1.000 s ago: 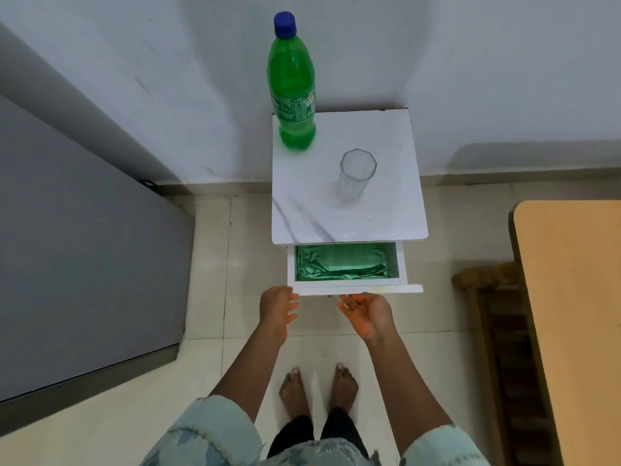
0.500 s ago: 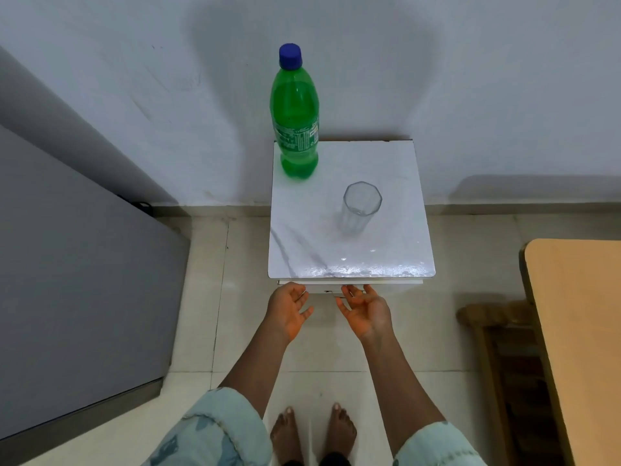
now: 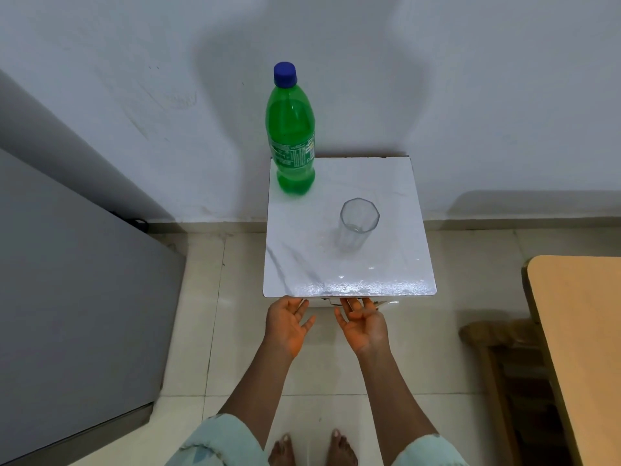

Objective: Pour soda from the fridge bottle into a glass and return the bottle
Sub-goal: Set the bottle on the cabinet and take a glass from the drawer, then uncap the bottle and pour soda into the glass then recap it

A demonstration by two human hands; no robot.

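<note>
The green bottle stood capped at the 11 o'clock corner of the small white table, the empty glass near the middle, while the left hand and right hand were open at 6 o'clock, holding nothing.

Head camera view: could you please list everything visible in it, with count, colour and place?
Bottle: one, green with blue cap on, upright at the stand's far left corner.
Glass: one, clear, empty, upright mid-stand, apart from the bottle.
Stand: one, white marble-look top, against the wall.
Fridge: one, grey, at left.
Table: one, tan, at right.
Wooden seat: one, brown, beside the table.
Left hand: open, at the stand's front edge.
Right hand: open, beside it.
Sleeves: two, pale green.
Feet: two, bare, on the floor.
</note>
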